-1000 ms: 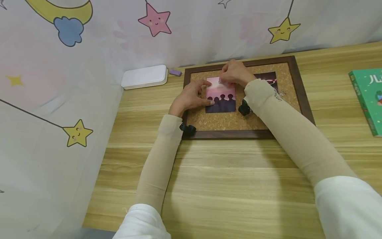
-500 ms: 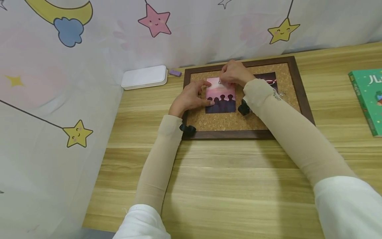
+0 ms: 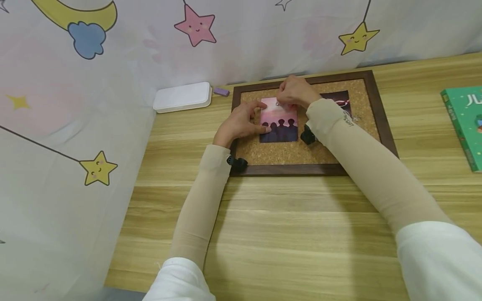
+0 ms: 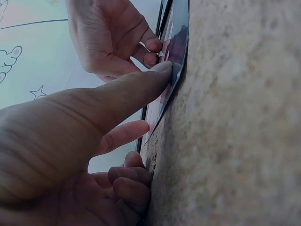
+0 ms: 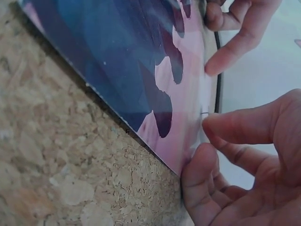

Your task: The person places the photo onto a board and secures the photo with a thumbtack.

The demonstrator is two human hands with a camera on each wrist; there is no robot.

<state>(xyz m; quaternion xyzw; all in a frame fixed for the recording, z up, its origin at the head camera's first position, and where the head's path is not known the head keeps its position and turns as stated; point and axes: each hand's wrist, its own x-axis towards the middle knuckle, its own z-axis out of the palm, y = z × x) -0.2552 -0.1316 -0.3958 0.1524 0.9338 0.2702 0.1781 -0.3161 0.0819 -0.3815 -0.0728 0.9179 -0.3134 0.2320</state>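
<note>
A photo print point(image 3: 280, 133) with dark silhouettes under a pink sky lies on a framed cork board point(image 3: 271, 158). My left hand point(image 3: 241, 121) holds it down along its left side, thumb near the bottom and index finger higher up. In the left wrist view, the photo's near edge bows up from the cork beside the thumb point(image 4: 141, 87). Over the photo's upper part, my right hand point(image 3: 297, 92) pinches a small pin. The right wrist view shows the thin pin shaft point(image 5: 203, 113) at the fingertips, against the photo's pale top; the pin's head is mostly hidden by the fingers.
A second, dark picture point(image 3: 344, 100) is on the board's right side, partly behind my right forearm, with small clear shiny bits point(image 3: 355, 119) near it. A white case point(image 3: 182, 97) and a purple eraser-like block point(image 3: 221, 91) stand at the back left. A green book point(image 3: 465, 125) lies right.
Both hands stay in nearly the same place on the photo. The right fingertips shift very slightly, and the small shiny pin shows a little more beside them.
</note>
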